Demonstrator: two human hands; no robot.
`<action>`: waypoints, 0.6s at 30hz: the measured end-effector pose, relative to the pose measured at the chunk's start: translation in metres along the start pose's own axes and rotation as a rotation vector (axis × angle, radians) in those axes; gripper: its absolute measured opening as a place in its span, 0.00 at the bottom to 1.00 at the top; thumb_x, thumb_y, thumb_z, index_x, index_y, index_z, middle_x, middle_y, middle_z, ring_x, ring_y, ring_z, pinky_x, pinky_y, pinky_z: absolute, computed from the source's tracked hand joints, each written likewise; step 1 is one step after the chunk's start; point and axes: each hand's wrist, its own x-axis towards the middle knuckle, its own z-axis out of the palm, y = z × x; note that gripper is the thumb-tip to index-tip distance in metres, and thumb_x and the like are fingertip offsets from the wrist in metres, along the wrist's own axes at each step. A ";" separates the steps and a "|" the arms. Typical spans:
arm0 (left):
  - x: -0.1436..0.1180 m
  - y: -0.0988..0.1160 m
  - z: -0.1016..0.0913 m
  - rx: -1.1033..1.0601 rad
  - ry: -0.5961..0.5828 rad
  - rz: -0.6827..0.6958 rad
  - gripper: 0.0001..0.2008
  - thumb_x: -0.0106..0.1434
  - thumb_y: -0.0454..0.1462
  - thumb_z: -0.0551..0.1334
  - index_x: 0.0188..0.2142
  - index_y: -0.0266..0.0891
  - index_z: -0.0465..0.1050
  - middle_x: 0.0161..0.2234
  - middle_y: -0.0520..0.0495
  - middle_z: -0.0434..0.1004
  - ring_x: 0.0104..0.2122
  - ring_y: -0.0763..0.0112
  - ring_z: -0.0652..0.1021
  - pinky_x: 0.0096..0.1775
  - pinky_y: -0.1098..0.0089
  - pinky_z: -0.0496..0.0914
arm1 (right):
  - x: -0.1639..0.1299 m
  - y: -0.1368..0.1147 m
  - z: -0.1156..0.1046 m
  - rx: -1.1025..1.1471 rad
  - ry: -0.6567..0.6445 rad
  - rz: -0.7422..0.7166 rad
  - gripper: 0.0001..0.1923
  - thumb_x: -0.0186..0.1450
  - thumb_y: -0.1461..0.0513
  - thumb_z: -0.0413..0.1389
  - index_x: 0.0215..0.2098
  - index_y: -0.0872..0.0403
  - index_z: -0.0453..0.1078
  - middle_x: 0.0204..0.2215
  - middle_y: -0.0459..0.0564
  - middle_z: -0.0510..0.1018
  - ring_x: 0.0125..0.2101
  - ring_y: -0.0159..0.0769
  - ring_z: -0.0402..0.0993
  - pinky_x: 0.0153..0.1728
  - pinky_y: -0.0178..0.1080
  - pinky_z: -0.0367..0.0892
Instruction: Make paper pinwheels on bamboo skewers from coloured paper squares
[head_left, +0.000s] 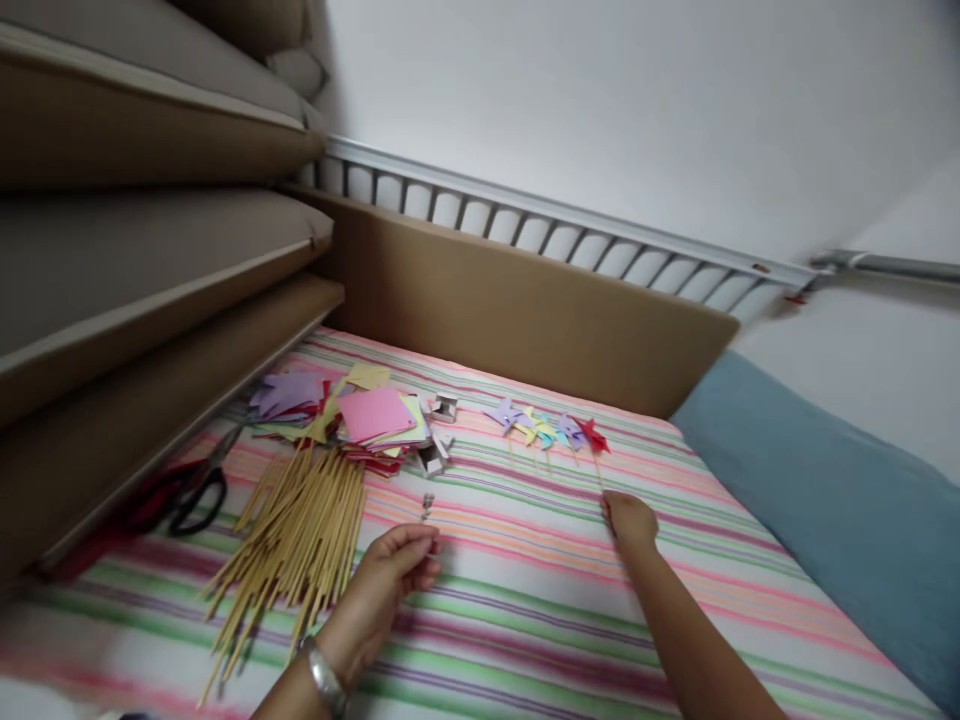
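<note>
My right hand (628, 518) is closed on the thin stick of a red paper pinwheel (591, 435), at the right end of a row of pinwheels. Purple (507, 415), yellow and blue pinwheels lie in that row on the striped cloth. My left hand (401, 565) has thumb and fingers pinched together; whether anything is between them I cannot make out. Just beyond its fingertips lie a few small metallic pieces (427, 503). To its left is a loose bundle of thin wooden sticks (307, 530).
Stacked paper squares (375, 412) and purple paper pieces (289, 393) lie behind the sticks, beside a small open box (444, 408). Black-handled scissors (199, 500) lie at left. A brown board (517, 300) closes the back; a brown-grey sofa (150, 260) rises on the left.
</note>
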 end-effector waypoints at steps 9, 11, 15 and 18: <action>-0.018 0.022 -0.015 -0.061 -0.029 0.105 0.15 0.46 0.40 0.70 0.32 0.34 0.75 0.30 0.45 0.77 0.26 0.74 0.75 0.30 0.72 0.67 | -0.117 -0.174 0.023 0.208 -0.280 -0.894 0.10 0.61 0.60 0.52 0.36 0.51 0.74 0.39 0.49 0.78 0.42 0.37 0.73 0.46 0.38 0.65; -0.019 0.025 -0.018 -0.071 -0.022 0.113 0.15 0.45 0.40 0.70 0.32 0.34 0.75 0.29 0.45 0.77 0.25 0.73 0.75 0.29 0.73 0.67 | -0.139 -0.216 0.037 0.208 -0.344 -1.048 0.10 0.61 0.62 0.52 0.39 0.49 0.74 0.42 0.49 0.77 0.47 0.36 0.70 0.51 0.39 0.62; -0.021 0.033 -0.023 -0.081 -0.028 0.135 0.15 0.45 0.40 0.70 0.31 0.33 0.75 0.29 0.46 0.77 0.25 0.74 0.75 0.28 0.73 0.67 | -0.159 -0.268 0.068 0.153 -0.436 -1.201 0.13 0.61 0.64 0.53 0.42 0.53 0.73 0.50 0.54 0.73 0.52 0.39 0.66 0.55 0.42 0.58; -0.025 0.041 -0.026 -0.094 -0.026 0.151 0.14 0.45 0.40 0.69 0.31 0.33 0.75 0.29 0.46 0.77 0.25 0.75 0.75 0.28 0.75 0.66 | -0.159 -0.281 0.088 0.091 -0.474 -1.213 0.17 0.58 0.63 0.56 0.45 0.56 0.72 0.52 0.58 0.71 0.53 0.44 0.65 0.54 0.45 0.58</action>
